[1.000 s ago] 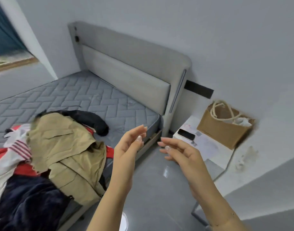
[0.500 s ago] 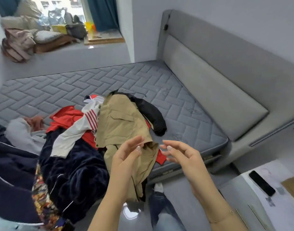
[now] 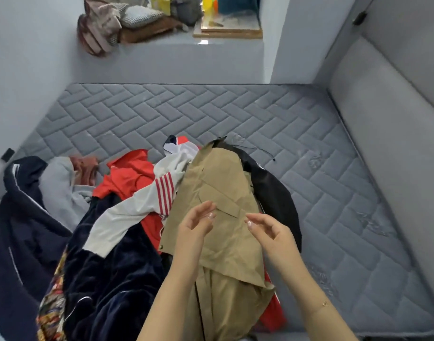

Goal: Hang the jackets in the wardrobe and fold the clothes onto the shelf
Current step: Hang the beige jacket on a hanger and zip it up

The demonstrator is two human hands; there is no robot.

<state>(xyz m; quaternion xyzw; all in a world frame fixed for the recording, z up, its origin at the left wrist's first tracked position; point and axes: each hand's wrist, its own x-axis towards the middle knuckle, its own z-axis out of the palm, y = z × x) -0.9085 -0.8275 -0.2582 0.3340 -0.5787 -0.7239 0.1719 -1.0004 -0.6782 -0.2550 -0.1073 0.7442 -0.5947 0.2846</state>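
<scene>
Two bare hands hover above a heap of clothing on a grey quilted mattress (image 3: 235, 114), each grip empty: the left hand (image 3: 193, 223) has its fingers loosely extended, palm turned inward, and the right hand (image 3: 270, 232) faces it with fingers relaxed and apart, a thin bracelet (image 3: 323, 304) on its wrist. Directly beneath both hands lies a khaki jacket (image 3: 223, 190), spread over the top of the pile and hanging off the near edge of the bed. A black jacket (image 3: 272, 190) lies partly under it to the right. To the left, a white sleeve with red stripes (image 3: 161, 195) crosses a red garment (image 3: 129, 175), and a dark navy velvet garment (image 3: 112, 279) fills the near left beside a patterned cloth (image 3: 51, 303). Farther left lie a navy jacket (image 3: 19, 217) and a light grey garment (image 3: 56, 188). A padded grey headboard (image 3: 383, 119) runs along the right, and cushions (image 3: 117, 20) are stacked on the far window ledge.
</scene>
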